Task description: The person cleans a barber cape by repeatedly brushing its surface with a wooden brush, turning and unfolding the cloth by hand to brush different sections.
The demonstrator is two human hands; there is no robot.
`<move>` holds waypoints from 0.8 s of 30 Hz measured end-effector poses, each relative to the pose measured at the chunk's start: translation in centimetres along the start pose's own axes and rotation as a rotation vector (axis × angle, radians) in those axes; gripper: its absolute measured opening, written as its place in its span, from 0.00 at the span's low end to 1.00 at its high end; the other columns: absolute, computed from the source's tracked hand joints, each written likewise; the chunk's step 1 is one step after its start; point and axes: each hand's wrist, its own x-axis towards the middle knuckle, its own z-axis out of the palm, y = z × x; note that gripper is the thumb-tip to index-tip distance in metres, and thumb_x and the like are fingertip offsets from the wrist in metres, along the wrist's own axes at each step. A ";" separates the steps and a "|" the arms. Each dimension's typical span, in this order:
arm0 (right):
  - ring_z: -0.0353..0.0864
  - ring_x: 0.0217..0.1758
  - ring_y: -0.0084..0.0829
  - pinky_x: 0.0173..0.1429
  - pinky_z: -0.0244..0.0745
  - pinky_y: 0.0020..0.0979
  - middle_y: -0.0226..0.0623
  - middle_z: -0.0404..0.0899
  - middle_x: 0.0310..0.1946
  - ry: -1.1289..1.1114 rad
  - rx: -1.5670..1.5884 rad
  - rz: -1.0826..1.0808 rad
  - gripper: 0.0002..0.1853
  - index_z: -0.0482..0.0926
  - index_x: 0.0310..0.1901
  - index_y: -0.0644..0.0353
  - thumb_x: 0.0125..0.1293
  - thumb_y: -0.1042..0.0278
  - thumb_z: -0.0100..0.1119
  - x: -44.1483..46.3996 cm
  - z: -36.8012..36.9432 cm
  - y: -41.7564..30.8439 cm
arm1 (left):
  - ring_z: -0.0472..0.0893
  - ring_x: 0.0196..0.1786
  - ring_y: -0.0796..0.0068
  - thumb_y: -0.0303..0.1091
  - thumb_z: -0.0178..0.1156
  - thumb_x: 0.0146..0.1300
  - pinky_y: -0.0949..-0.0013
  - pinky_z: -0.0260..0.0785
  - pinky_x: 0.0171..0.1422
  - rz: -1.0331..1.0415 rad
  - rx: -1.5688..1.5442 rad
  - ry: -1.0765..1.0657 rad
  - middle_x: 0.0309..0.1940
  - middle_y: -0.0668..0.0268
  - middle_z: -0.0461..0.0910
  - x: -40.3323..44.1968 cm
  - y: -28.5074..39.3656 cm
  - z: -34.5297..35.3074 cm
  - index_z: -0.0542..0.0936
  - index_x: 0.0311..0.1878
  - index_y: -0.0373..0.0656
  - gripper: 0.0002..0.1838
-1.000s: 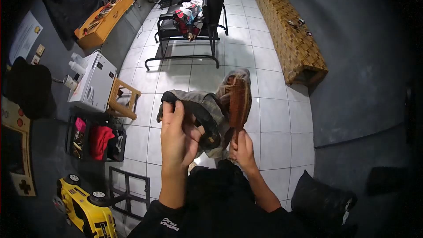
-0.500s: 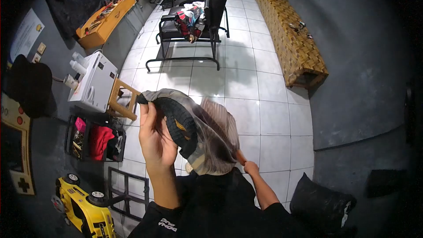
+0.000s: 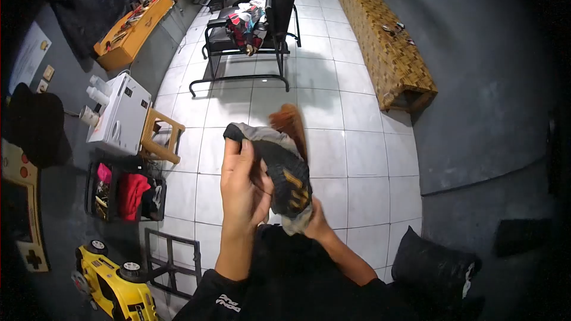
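Observation:
A soft grey cloth piece with a black band and yellow-gold marking [image 3: 291,187] is held up in front of my chest. It looks like a cap or a waistband, but I cannot tell which. My left hand [image 3: 241,181] pinches its upper left edge between thumb and fingers. Behind it, a blurred orange-brown brush [image 3: 288,123] sticks up with its head fanned out. At the cloth's lower right is my right hand [image 3: 318,223], closed; its fingers and the brush's handle are mostly hidden by the cloth.
A yellow toy car [image 3: 116,279] and a black frame [image 3: 172,258] stand lower left. Crates of cloth [image 3: 131,193], a wooden stool [image 3: 163,137] and a white cabinet [image 3: 122,113] line the left. Ahead is a black chair [image 3: 244,41]; right, a woven bench [image 3: 386,41] and black bag [image 3: 434,264].
My left hand has moved right with the cloth, which now looks more bunched. My right hand has come left behind the cloth, and the brush's head now shows above it.

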 end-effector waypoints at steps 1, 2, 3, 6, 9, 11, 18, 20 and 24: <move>0.72 0.57 0.36 0.59 0.65 0.34 0.42 0.73 0.53 -0.116 -0.119 0.080 0.27 0.69 0.56 0.60 0.61 0.50 0.50 -0.4 -0.1 1.2 | 0.79 0.39 0.80 0.29 0.42 0.69 0.77 0.76 0.40 0.025 -0.002 -0.050 0.43 0.65 0.76 0.1 0.4 0.4 0.66 0.54 0.43 0.12; 0.72 0.56 0.37 0.58 0.66 0.34 0.43 0.74 0.52 -0.198 -0.219 0.106 0.27 0.69 0.56 0.61 0.61 0.50 0.49 -0.8 0.0 4.0 | 0.79 0.41 0.80 0.29 0.42 0.69 0.77 0.76 0.42 0.048 -0.004 -0.098 0.44 0.64 0.76 0.2 0.6 0.6 0.66 0.55 0.43 0.12; 0.73 0.55 0.37 0.57 0.67 0.34 0.45 0.74 0.50 -0.279 -0.339 0.182 0.27 0.69 0.55 0.62 0.61 0.50 0.49 -1.9 -0.3 7.8 | 0.77 0.46 0.76 0.29 0.42 0.69 0.74 0.74 0.49 0.066 -0.065 -0.257 0.46 0.63 0.75 0.2 1.4 0.7 0.66 0.54 0.42 0.12; 0.75 0.53 0.39 0.55 0.70 0.34 0.49 0.76 0.46 -0.553 -0.707 0.554 0.26 0.70 0.53 0.66 0.62 0.51 0.47 -7.1 -3.1 18.7 | 0.78 0.34 0.78 0.31 0.42 0.69 0.74 0.75 0.30 0.204 0.069 -0.048 0.41 0.63 0.75 0.8 3.1 1.2 0.63 0.57 0.45 0.15; 0.76 0.50 0.44 0.51 0.73 0.36 0.54 0.77 0.42 -0.742 -0.951 0.903 0.24 0.73 0.48 0.68 0.62 0.53 0.46 -9.9 -7.6 22.3 | 0.77 0.44 0.77 0.30 0.41 0.70 0.74 0.73 0.45 0.264 -0.027 -0.032 0.46 0.64 0.74 0.8 4.2 0.5 0.65 0.56 0.43 0.14; 0.77 0.42 0.48 0.44 0.74 0.40 0.53 0.78 0.36 -0.667 -1.021 0.846 0.21 0.75 0.42 0.67 0.63 0.55 0.45 -9.3 -9.3 22.8 | 0.76 0.43 0.78 0.29 0.41 0.70 0.76 0.73 0.44 0.270 -0.040 0.031 0.45 0.65 0.74 0.5 4.3 0.6 0.65 0.56 0.43 0.13; 0.63 0.18 0.16 0.21 0.59 0.18 0.24 0.63 0.19 0.092 0.262 0.733 0.19 0.68 0.36 0.58 0.72 0.50 0.36 2.5 -7.2 3.8 | 0.78 0.38 0.82 0.30 0.45 0.68 0.83 0.73 0.38 0.170 0.047 -0.137 0.41 0.68 0.76 0.5 2.6 -1.5 0.67 0.55 0.45 0.13; 0.68 0.25 0.17 0.27 0.64 0.19 0.29 0.69 0.25 0.161 0.318 0.572 0.20 0.68 0.43 0.61 0.72 0.51 0.34 3.1 -5.0 -0.2 | 0.78 0.33 0.84 0.30 0.45 0.68 0.84 0.72 0.31 0.151 0.113 -0.100 0.37 0.70 0.76 0.6 1.9 -1.1 0.67 0.54 0.47 0.12; 0.75 0.35 0.33 0.39 0.71 0.32 0.40 0.76 0.37 -0.140 -0.037 0.209 0.20 0.70 0.47 0.66 0.69 0.55 0.40 0.1 -1.9 4.5 | 0.77 0.27 0.84 0.32 0.47 0.68 0.81 0.73 0.27 0.167 0.101 -0.066 0.34 0.69 0.76 1.3 0.8 0.3 0.67 0.50 0.46 0.09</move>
